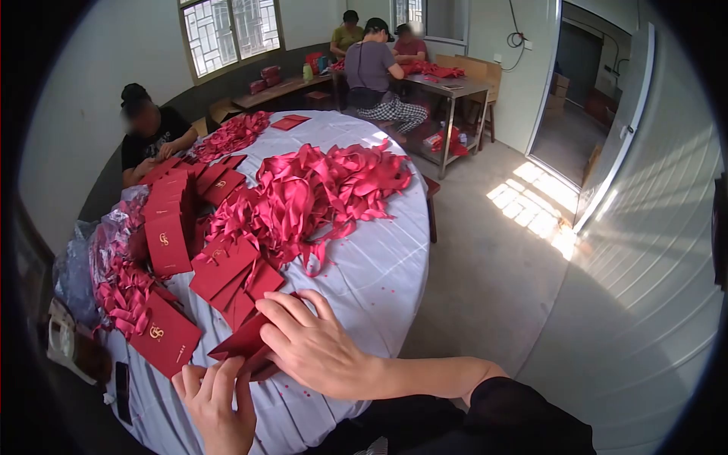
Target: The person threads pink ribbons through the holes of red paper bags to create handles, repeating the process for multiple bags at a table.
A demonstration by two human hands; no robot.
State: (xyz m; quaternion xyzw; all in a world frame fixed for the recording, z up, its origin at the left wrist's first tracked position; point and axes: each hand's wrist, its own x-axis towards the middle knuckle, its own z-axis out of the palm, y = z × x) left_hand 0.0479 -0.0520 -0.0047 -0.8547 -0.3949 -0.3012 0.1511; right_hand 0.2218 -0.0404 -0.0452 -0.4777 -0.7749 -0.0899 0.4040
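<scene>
Near the front of the table, both hands are on a red folded card or bag (246,341). My left hand (216,402) grips its lower left edge with bent fingers. My right hand (315,341) lies over its right side, fingers curled onto it; the fingertips are partly hidden. Just beyond is a fanned stack of red pieces (231,277). To the left, a red piece with a gold logo (164,334) lies flat on the white cloth. Farther back sits a large heap of red ribbons (318,189).
A row of red pieces (168,227) and bagged ribbons (117,258) line the table's left side, near a phone (123,392). A person in black (155,136) works at the far left. Several people sit at a metal table (455,87) behind. An open doorway (580,98) is at right.
</scene>
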